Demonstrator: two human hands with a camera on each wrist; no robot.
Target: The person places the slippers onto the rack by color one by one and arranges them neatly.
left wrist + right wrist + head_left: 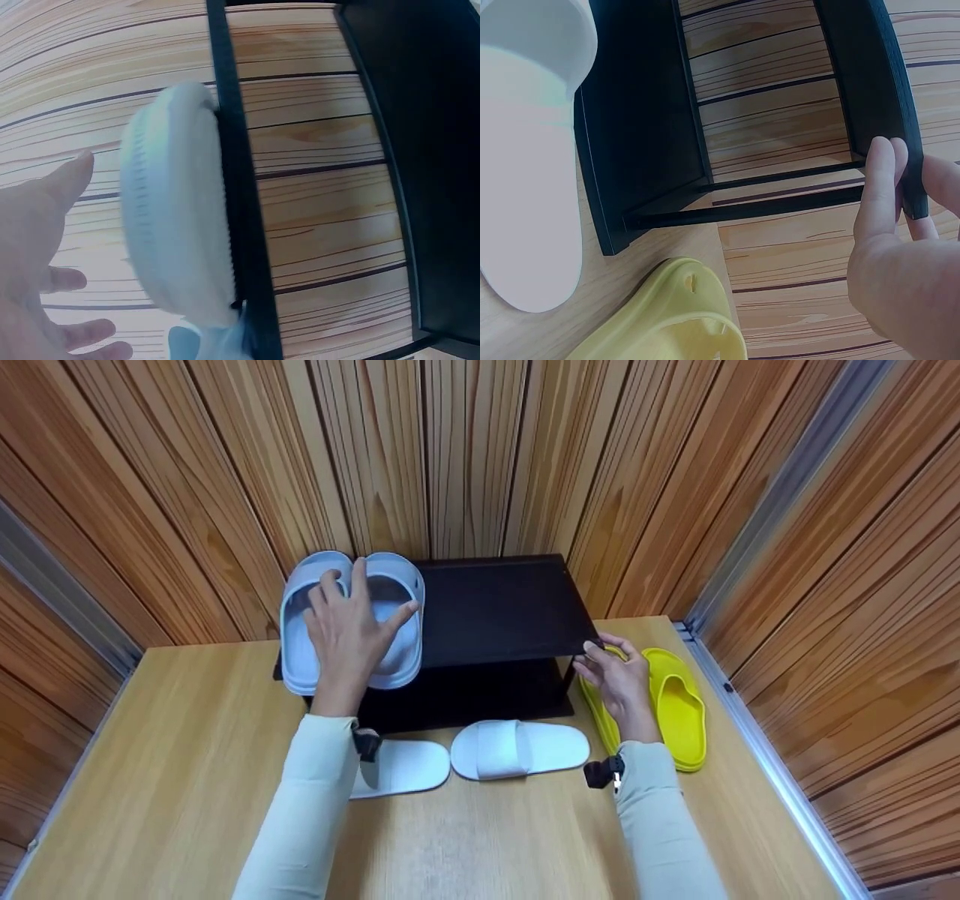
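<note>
A pair of light blue slippers (298, 664) sits side by side on the left end of a black two-tier shoe rack (502, 607). Above them is my left hand (345, 634), its fingers spread. In the left wrist view a gap shows between that hand (37, 255) and the slipper (176, 202) on the shelf. My right hand (619, 682) pinches the front right corner of the rack's top shelf; the right wrist view has fingers (877, 187) on one side of the board and the thumb on the other.
Two white slippers (555, 746) lie in front of the rack on the wooden floor (480, 840), the left one partly behind my left sleeve. Yellow clogs (684, 727) stand at the right, one partly covered by my right hand. Wood-panelled walls (480, 457) surround the rack.
</note>
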